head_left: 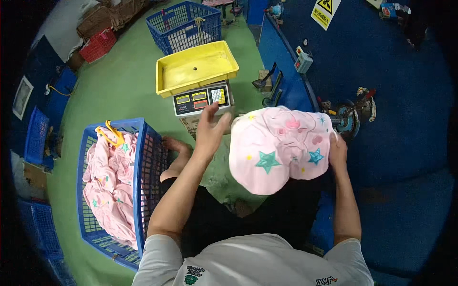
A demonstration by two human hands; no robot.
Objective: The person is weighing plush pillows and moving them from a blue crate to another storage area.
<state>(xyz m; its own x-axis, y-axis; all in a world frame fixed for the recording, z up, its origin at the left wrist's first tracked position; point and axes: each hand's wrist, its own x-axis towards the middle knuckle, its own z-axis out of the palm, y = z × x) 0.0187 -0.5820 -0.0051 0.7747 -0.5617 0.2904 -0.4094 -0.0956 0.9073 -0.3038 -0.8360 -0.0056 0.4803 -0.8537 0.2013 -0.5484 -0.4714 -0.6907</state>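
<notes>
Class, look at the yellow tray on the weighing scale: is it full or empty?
Nearly empty: the yellow tray on the scale shows its bare floor, with only one small dark object in the middle.

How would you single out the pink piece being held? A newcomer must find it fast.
Start at the yellow tray on the weighing scale. Just right of and below it, the right hand grips a puffed pink cloth cover. Unlike the pink cloth heaped in the blue basket, it shows two teal stars.

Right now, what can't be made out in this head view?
- Right hand: its fingers are hidden behind the pink cloth, so the grip is unclear.
- Blue basket: pink garments hide its bottom.
- Scale display: too small to read.
- Left hand: open, apparently beside the cloth; contact is unclear.
</notes>
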